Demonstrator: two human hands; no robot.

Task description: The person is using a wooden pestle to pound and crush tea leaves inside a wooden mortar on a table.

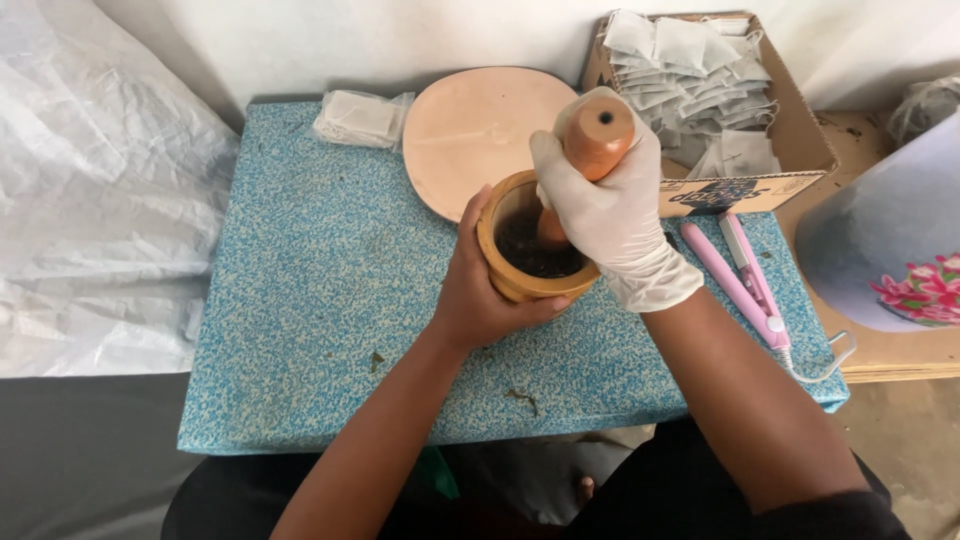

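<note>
Two hands are working at one wooden mortar that is standing near the middle of the blue speckled table: the bare left hand is wrapping its side, fingers curled around the wall, and the gloved right hand is closing in a full fist on the wooden pestle — its lower end is sitting in the dark crushed material inside. Just behind the mortar a round pale plate is lying, a cardboard box of small white sachets is standing at the right, and a pink hair straightener is lying near the right wrist.
</note>
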